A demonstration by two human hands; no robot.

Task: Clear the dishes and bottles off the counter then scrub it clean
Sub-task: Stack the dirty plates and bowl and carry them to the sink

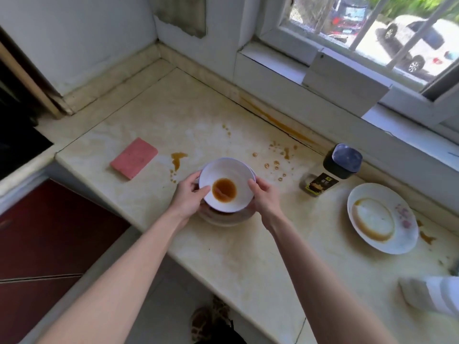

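Note:
A white bowl (228, 177) with brown sauce pooled in its bottom is held just above the beige counter (248, 256). My left hand (187, 197) grips its left rim with the thumb over the edge. My right hand (264, 197) grips the right rim. A second white rim shows behind the bowl, and a darker dish (223, 218) lies under it. A white plate (382, 217) with a brown sauce ring lies at the right. A dark-capped bottle (332, 170) stands behind it. A pink sponge (134, 157) lies at the left.
Brown sauce splatters (275, 162) and a long streak (278, 122) along the back ledge stain the counter. A white object (434, 294) lies blurred at the right edge. A window sill runs behind. A dark stove top (17, 140) sits at the far left, red cabinets below.

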